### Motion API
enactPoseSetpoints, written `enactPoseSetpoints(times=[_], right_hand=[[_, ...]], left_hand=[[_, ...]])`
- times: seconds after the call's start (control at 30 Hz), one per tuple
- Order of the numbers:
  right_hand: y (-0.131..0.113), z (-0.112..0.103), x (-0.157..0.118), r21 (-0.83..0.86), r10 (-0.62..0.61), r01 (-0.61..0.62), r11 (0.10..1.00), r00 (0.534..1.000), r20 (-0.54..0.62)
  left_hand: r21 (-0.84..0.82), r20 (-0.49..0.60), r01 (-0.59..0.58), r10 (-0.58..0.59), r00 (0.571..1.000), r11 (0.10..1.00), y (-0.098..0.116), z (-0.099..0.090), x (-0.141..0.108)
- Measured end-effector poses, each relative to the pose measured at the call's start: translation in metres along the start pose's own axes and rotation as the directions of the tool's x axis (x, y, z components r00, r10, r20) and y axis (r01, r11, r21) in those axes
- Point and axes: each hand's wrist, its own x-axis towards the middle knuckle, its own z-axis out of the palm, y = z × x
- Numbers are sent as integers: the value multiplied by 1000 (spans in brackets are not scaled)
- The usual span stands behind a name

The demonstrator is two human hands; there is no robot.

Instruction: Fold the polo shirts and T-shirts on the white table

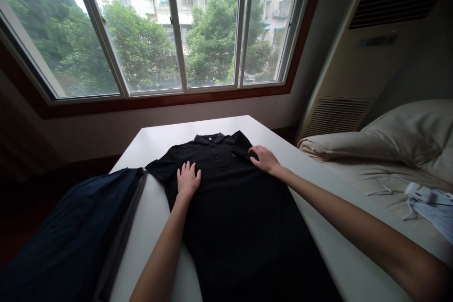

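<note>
A black polo shirt (237,217) lies spread on a white table (170,133), front up, its collar at the far end. The sleeve on the left points outward; the one on the right is folded in over the shirt's chest. My left hand (188,180) rests flat on the left side of the chest, fingers spread. At the right shoulder, my right hand (264,158) has its fingers curled around the edge of the folded sleeve.
Dark blue and grey folded garments (81,222) hang over the table's left side. Right of the table stands a beige sofa (354,146) with a white-and-grey item with cords (424,198) on it. Behind are a window (184,92) and a tall air conditioner (361,66).
</note>
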Motion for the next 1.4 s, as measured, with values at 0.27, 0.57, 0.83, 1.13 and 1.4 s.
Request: enactPoseSetpoints(times=[0.27, 0.57, 0.83, 1.13, 1.4], right_hand=[[-8, 40, 14, -17, 126, -125, 992, 980, 157], [92, 14, 6, -30, 631, -632, 775, 775, -23], [98, 38, -36, 93, 482, -477, 874, 875, -51], [73, 20, -82, 278, 183, -156, 948, 980, -73], [-6, -36, -190, 516, -184, 115, 849, 979, 85]], left_hand=[[-25, 1, 5, -5, 1000, 1000, 0, 0, 0], [-12, -1, 0, 0, 1000, 1000, 1, 1, 1], [-63, -8, -12, 12, 1000, 998, -2, 0, 1], [-161, 234, -199, 233, 944, 967, 24, -24, -43], [-555, 388, -451, 697, 603, 699, 54, -95, -188]])
